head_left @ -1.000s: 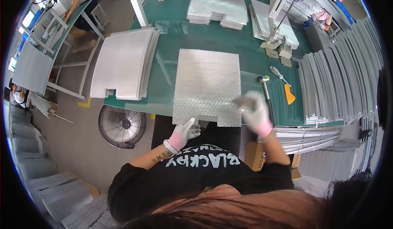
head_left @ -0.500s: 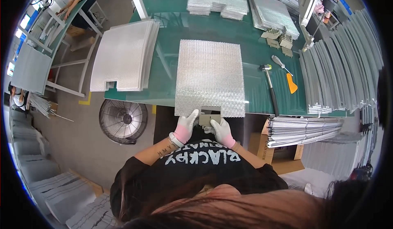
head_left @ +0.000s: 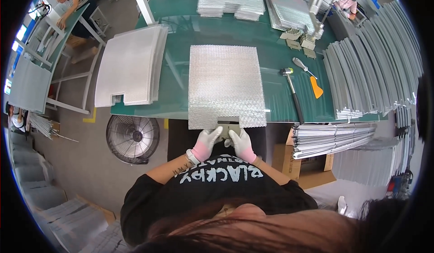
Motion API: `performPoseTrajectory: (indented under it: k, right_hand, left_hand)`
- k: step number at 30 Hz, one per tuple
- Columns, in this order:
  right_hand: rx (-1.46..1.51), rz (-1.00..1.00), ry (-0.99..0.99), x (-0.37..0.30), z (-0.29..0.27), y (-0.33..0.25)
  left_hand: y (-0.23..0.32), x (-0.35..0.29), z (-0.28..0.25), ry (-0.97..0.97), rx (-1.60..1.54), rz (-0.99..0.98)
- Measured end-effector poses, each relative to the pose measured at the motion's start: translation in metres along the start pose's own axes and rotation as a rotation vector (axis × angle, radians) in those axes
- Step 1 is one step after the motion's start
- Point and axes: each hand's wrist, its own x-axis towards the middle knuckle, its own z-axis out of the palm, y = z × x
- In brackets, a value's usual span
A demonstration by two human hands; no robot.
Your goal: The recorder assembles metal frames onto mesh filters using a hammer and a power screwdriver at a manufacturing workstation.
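A silver mesh panel [head_left: 226,81] lies in front of me, its notched near edge jutting past the edge of the green table [head_left: 181,29]. At the notch, a small beige bracket-like piece [head_left: 229,129] is pinched between my two white-gloved hands. My left hand [head_left: 207,143] grips its left side, thumb on top. From the right, my right hand [head_left: 242,145] holds it the same way, thumb on its near part. The fingers underneath are hidden. Whether the piece touches the panel's notch, I cannot tell.
Mesh stacks stand left [head_left: 129,67] and far [head_left: 230,0]. Right lie a mallet [head_left: 294,95], a screwdriver [head_left: 304,67], an orange tool [head_left: 316,87] and several beige pieces [head_left: 293,44]. Panels [head_left: 366,72] crowd the right edge. A floor fan [head_left: 133,138] stands lower left; a person works far left.
My left hand has shifted from the panel's near edge onto the beige piece, which my right hand held. Both hands now pinch it at the notch. The whole view has shifted slightly.
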Motion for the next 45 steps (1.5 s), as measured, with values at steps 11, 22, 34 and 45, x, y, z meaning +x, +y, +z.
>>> performPoseTrajectory:
  k: [11, 22, 34, 45]
  right_hand:
    - [0.044, -0.095, 0.364, 0.005, -0.007, -0.009]
    - [0.024, -0.116, 0.312, 0.002, -0.007, -0.005]
    - [0.081, -0.116, 0.117, 0.011, 0.003, 0.004]
    - [-0.112, -0.165, 0.299, -0.004, -0.059, -0.021]
  left_hand:
    - [-0.002, 0.010, -0.010, -0.163, 0.358, -0.023]
    - [0.013, -0.003, -0.006, -0.351, -0.055, -0.250]
    - [0.125, 0.099, 0.060, -0.681, 1.835, 0.964]
    - [0.053, 0.044, 0.086, -0.472, 1.973, 0.949]
